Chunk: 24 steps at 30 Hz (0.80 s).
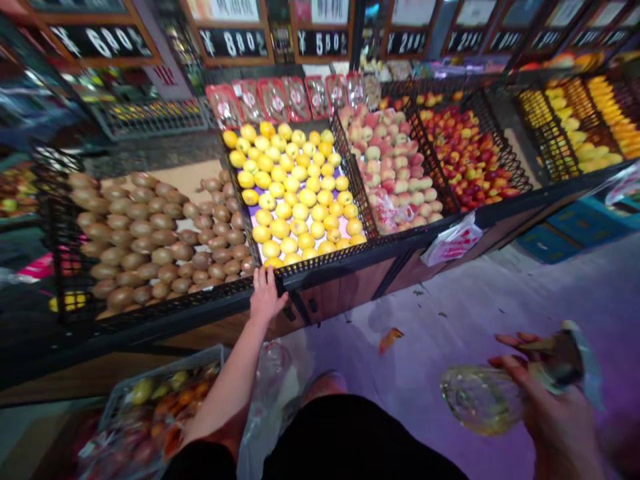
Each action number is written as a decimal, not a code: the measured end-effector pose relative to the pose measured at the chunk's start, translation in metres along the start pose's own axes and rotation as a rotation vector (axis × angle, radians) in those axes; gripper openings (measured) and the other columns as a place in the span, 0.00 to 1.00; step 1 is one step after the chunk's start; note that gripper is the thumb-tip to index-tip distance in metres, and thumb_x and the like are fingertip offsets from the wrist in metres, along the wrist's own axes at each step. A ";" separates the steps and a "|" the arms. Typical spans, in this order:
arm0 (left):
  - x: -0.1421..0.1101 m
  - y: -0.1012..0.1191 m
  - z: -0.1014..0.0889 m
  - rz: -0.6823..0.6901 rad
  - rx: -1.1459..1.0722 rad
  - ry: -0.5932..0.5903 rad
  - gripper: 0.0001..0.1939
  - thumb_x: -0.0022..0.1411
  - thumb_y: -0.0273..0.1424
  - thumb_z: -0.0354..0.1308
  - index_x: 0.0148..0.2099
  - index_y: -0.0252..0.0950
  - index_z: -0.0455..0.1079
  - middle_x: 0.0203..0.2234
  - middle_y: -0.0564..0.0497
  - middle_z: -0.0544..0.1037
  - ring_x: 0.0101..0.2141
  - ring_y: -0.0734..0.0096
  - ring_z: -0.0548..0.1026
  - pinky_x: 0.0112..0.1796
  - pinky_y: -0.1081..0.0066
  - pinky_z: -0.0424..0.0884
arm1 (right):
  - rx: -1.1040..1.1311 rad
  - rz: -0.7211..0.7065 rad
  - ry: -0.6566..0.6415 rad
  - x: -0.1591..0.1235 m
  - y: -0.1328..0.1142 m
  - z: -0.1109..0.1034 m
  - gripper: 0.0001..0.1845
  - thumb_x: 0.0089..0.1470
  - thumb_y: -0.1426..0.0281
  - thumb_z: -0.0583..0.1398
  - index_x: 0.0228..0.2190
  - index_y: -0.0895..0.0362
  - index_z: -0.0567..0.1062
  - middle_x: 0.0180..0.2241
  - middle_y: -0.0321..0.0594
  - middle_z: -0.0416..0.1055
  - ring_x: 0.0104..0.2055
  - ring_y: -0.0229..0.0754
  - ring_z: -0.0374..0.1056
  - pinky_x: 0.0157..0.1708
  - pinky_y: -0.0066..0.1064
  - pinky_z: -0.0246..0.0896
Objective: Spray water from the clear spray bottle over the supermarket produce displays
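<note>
My left hand (267, 295) rests on the front rim of a black crate (320, 259) of yellow round fruit (300, 193). Its fingers are stretched out and slightly apart, with the tips by the nearest fruit. At the lower right, my right hand (555, 393) is closed around a clear, ribbed container (483, 399) with a yellowish tint. Also at that hand is a dark, brownish object with a pale edge (570, 357), too blurred to name. Left of my left hand, kiwifruit (165, 240) fill another crate.
Peaches (390, 160) and red nectarines (465, 150) lie in crates to the right. Red-trimmed packs (273, 99) line the back under price signs (233, 43). Below the stand are a crate of mixed fruit (165, 400) and blue crates (580, 230). A plastic bag (453, 240) hangs from the edge.
</note>
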State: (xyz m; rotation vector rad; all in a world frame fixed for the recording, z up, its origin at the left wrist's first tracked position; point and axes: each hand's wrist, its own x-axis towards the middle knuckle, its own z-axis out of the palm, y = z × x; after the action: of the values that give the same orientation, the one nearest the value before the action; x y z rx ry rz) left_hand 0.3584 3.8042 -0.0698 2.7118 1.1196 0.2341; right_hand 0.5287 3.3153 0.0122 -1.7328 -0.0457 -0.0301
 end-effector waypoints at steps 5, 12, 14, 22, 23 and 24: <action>0.003 -0.007 0.005 0.003 -0.039 0.032 0.45 0.64 0.34 0.61 0.75 0.20 0.47 0.74 0.26 0.53 0.75 0.37 0.45 0.70 0.47 0.59 | 0.083 -0.067 -0.260 0.021 -0.021 0.077 0.30 0.53 0.54 0.71 0.54 0.50 0.75 0.48 0.44 0.77 0.33 0.43 0.75 0.33 0.33 0.75; 0.006 -0.023 0.008 -0.019 -0.147 0.013 0.44 0.62 0.35 0.58 0.74 0.22 0.51 0.75 0.27 0.53 0.75 0.39 0.46 0.70 0.48 0.58 | 0.081 -0.374 -0.473 0.059 -0.079 0.163 0.24 0.53 0.55 0.70 0.49 0.50 0.79 0.42 0.42 0.82 0.33 0.45 0.77 0.34 0.34 0.77; 0.009 -0.026 0.003 -0.030 -0.314 -0.014 0.42 0.61 0.38 0.59 0.72 0.23 0.57 0.74 0.27 0.55 0.75 0.38 0.49 0.71 0.47 0.54 | 0.109 -0.420 -0.525 0.071 -0.096 0.189 0.23 0.52 0.56 0.71 0.48 0.50 0.80 0.40 0.42 0.82 0.31 0.45 0.77 0.32 0.35 0.77; 0.010 0.038 -0.003 0.203 -1.402 -0.587 0.69 0.43 0.61 0.74 0.77 0.38 0.47 0.66 0.28 0.68 0.63 0.38 0.72 0.62 0.46 0.68 | 0.194 -0.552 -0.873 0.080 -0.144 0.338 0.17 0.52 0.58 0.70 0.42 0.51 0.82 0.42 0.42 0.80 0.44 0.52 0.77 0.46 0.41 0.74; 0.013 0.048 0.001 0.217 -1.513 -0.619 0.73 0.39 0.62 0.76 0.78 0.41 0.45 0.66 0.29 0.68 0.60 0.39 0.75 0.60 0.45 0.69 | 0.193 -0.569 -0.930 0.076 -0.150 0.356 0.17 0.51 0.59 0.69 0.42 0.52 0.82 0.44 0.43 0.80 0.46 0.53 0.76 0.47 0.42 0.73; 0.016 0.054 0.006 0.185 -1.588 -0.612 0.75 0.35 0.62 0.77 0.77 0.43 0.46 0.65 0.31 0.70 0.56 0.40 0.78 0.59 0.46 0.70 | 0.182 -0.576 -1.000 0.071 -0.155 0.372 0.16 0.51 0.59 0.69 0.42 0.52 0.81 0.45 0.43 0.80 0.46 0.53 0.76 0.46 0.41 0.72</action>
State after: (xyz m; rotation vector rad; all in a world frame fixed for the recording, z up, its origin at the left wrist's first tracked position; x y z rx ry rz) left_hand 0.4078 3.7771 -0.0617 1.2517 0.1951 0.1667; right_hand 0.5905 3.7081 0.1086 -1.3507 -1.2341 0.4056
